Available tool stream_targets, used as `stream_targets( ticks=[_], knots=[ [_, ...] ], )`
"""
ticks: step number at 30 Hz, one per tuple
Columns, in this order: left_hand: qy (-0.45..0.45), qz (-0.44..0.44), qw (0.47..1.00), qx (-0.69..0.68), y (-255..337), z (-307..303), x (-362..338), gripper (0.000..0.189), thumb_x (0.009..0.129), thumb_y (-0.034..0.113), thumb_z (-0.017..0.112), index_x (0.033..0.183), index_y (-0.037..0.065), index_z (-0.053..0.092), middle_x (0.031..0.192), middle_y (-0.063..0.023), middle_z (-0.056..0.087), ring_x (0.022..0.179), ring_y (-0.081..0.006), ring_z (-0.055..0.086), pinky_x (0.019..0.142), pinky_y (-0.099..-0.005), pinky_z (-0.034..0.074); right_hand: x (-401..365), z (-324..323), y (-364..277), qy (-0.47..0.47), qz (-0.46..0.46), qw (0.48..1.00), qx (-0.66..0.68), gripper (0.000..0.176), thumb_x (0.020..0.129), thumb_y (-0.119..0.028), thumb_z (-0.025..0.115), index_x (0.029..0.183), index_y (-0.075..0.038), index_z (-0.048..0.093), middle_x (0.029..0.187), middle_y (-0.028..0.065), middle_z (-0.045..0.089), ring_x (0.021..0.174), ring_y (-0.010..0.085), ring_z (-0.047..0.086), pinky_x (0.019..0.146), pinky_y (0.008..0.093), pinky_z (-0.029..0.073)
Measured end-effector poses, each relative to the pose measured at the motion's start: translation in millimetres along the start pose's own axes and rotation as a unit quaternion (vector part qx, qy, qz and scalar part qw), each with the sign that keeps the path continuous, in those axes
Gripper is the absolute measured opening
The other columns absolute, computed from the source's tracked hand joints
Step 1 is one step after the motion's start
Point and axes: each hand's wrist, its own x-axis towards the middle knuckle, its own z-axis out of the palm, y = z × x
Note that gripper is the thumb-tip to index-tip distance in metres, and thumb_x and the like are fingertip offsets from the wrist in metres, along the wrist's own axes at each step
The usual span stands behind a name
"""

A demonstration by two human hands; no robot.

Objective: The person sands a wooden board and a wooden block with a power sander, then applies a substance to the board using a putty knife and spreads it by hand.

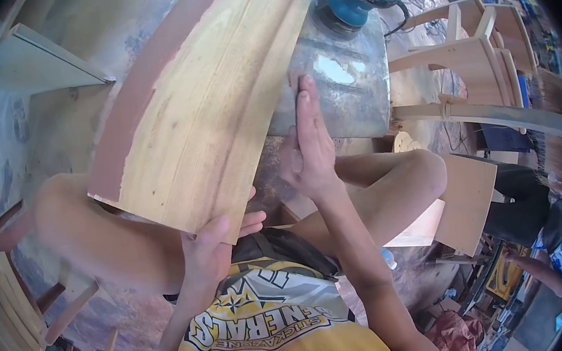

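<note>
A wide wooden board (197, 95), pale and bare over most of its face with a reddish-brown band along its left side, slants up from my lap. My left hand (210, 248) grips its near end, thumb on top and fingers underneath. Beside the board's right edge, my right hand (308, 138) is held with its fingers stretched out together, holding nothing. A blue sander (345, 7) with a black top stands past the board's far right side, on a worn grey metal surface (363, 108).
Wooden chairs (480, 45) stand at the right, with more chair parts (2, 294) at the lower left. A flat panel (43, 60) is at the upper left. Another person (561, 235) in a blue patterned top sits at the right, near a brown board (465, 204).
</note>
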Motion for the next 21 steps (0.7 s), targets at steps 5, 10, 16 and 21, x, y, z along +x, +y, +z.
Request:
stream_targets(
  ticks=[5,10,16,21],
  knots=[
    [-0.027,-0.007,0.997,-0.077,-4.6,-10.0,-0.6,0.076,0.089,0.017,0.065,0.152,-0.01,0.033,0.135,-0.0356,0.058,0.105,-0.0426,0.073,0.085,-0.0478,0.065,5.5,5.0,-2.2,-0.007,0.007,1.0,-0.006,0.082,0.078,0.021,0.046,0.157,0.011,0.025,0.157,0.0377,0.034,0.147,0.0506,0.035,0.118,0.0497,0.038],
    [-0.024,0.0,0.999,-0.026,-2.1,-7.3,1.0,0.077,0.09,0.019,0.065,0.153,-0.01,0.032,0.136,-0.0362,0.057,0.105,-0.0423,0.073,0.087,-0.0473,0.065,19.5,4.3,-2.1,0.002,-0.008,1.0,-0.017,0.085,0.076,0.021,0.047,0.158,0.009,0.027,0.157,0.0376,0.034,0.148,0.0502,0.035,0.117,0.0493,0.039],
    [-0.042,-0.003,0.997,-0.064,-2.3,-5.9,1.1,0.077,0.09,0.019,0.065,0.152,-0.011,0.032,0.136,-0.0369,0.057,0.103,-0.0421,0.073,0.085,-0.0461,0.065,22.6,3.9,-1.2,-0.106,0.01,0.993,-0.053,0.084,0.073,0.017,0.049,0.155,0.007,0.036,0.158,0.0322,0.037,0.147,0.0479,0.037,0.12,0.0513,0.036],
    [-0.058,0.002,0.997,-0.055,-6.3,-6.6,2.8,0.079,0.088,0.02,0.067,0.152,-0.012,0.032,0.135,-0.0374,0.058,0.1,-0.0411,0.074,0.083,-0.0444,0.065,27.4,-10.3,-4.7,-0.161,0.045,0.982,-0.083,0.081,0.075,0.012,0.053,0.154,0.005,0.039,0.158,0.0268,0.04,0.148,0.0432,0.038,0.121,0.0516,0.036]
  ],
)
